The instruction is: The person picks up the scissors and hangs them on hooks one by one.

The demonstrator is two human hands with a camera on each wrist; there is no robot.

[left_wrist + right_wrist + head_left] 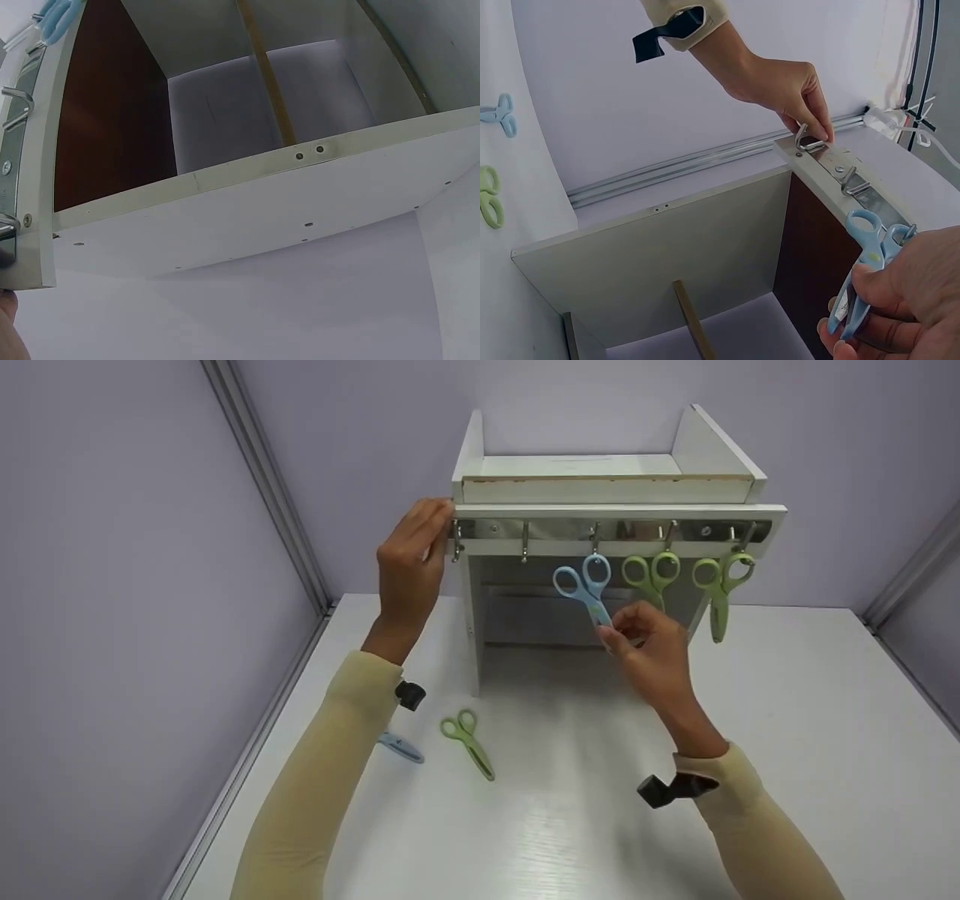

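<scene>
A white shelf unit (pixel 607 487) stands on the table with a metal hook rail (pixel 555 529) along its front edge. Blue scissors (pixel 585 585) hang by one handle loop from the middle hook. My right hand (pixel 611 634) pinches their closed blades from below; the right wrist view shows the same blue scissors (pixel 862 247) between the fingers of my right hand (pixel 855 330). My left hand (pixel 439 521) grips the shelf's left end beside the first hook, and its fingers (pixel 821 127) lie on the rail there.
Two green scissors (pixel 652 574) (pixel 720 589) hang on the hooks to the right. On the white table (pixel 787 720) lie green scissors (pixel 466 742) and blue scissors (pixel 401 748), partly hidden by my left sleeve. Purple walls enclose the table on three sides.
</scene>
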